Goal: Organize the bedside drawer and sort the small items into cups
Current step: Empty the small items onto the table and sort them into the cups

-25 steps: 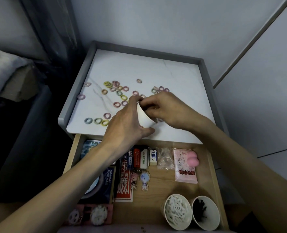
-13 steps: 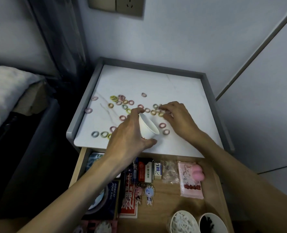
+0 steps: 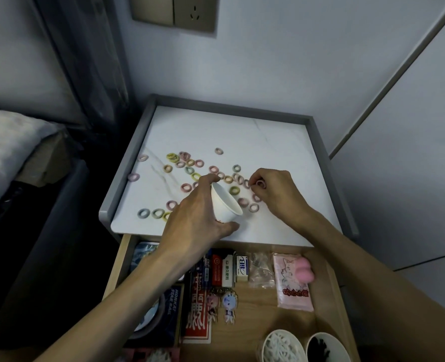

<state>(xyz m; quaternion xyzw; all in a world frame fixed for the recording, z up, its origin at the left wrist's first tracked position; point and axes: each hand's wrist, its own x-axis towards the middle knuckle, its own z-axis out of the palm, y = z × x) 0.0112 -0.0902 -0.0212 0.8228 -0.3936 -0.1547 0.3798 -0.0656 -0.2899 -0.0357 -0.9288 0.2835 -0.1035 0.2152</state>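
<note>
Item: small hair rings (image 3: 172, 158), scattered across the white surface (image 3: 268, 137). Right hand (image 3: 276, 194), reaching among them half a second ago, now has its fingers (image 3: 254, 176) pinched on one pink ring (image 3: 260, 183). Left hand (image 3: 198, 218) grips the tilted cup (image 3: 226, 205) just left of it. A drop into the cup looks due; many rings remain.
</note>
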